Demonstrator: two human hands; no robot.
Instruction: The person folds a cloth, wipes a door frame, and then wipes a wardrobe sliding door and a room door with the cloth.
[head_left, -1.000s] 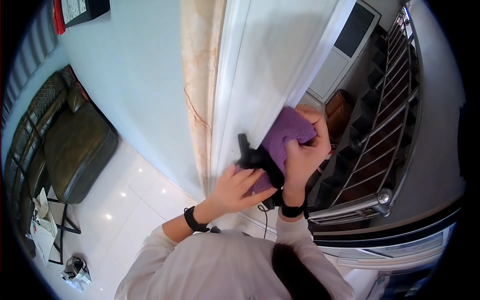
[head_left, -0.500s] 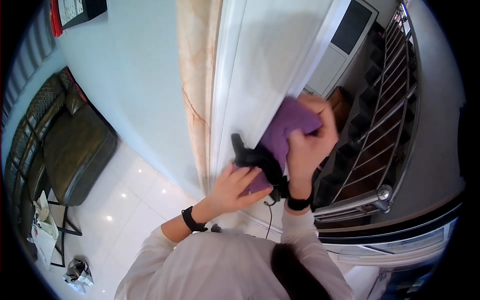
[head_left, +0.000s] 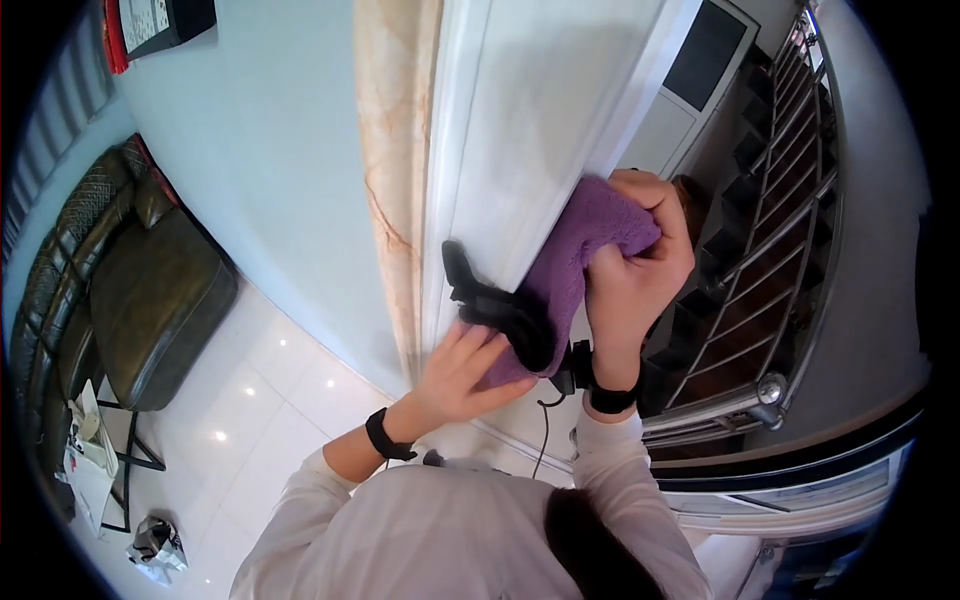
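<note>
A purple cloth [head_left: 580,232] drapes along the edge of a white door or door frame [head_left: 530,130]. My right hand [head_left: 640,270] is closed around its upper part, the thumb pressed into the folds and the fingers over the far side. My left hand [head_left: 458,378] is at the lower end of the cloth, its fingers and thumb closed on it, with the fingertips partly hidden. A curved black object [head_left: 515,320], whose kind I cannot make out, lies in front of the cloth, just above my left hand's fingers.
A light blue wall and a marbled trim [head_left: 395,180] stand left of the white panel. Further left are a dark leather sofa [head_left: 150,300] and a small table [head_left: 90,470]. At right, a metal railing [head_left: 745,290] runs along dark stairs. A thin cable [head_left: 543,440] hangs below my hands.
My right hand has shifted slightly right and up with the upper part of the cloth. The black object appears a little further left and higher. My left hand has barely moved.
</note>
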